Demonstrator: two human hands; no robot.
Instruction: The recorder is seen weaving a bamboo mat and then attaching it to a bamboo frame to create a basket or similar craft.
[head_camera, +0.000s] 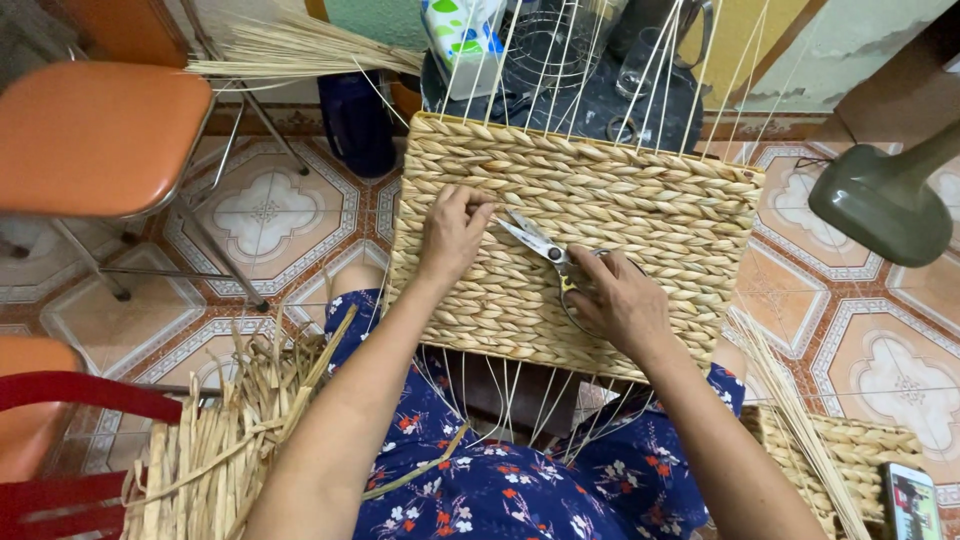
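Observation:
A woven straw basket panel (640, 190) lies across my lap, with thin pale stakes sticking out at its top and bottom edges. My right hand (622, 305) grips a pair of metal scissors (533, 240), blades open and pointing up-left over the weave. Just left of the blade tips, my left hand (452, 235) rests on the panel, its fingers pinching a strand end in the weave.
An orange chair (95, 135) stands at the left, and a red chair frame (70, 400) at the lower left. Dried straw strips (215, 440) are piled by my left knee. A second woven piece (865, 455) and a phone (912, 500) lie at the lower right. A green lamp head (880, 205) hangs at the right.

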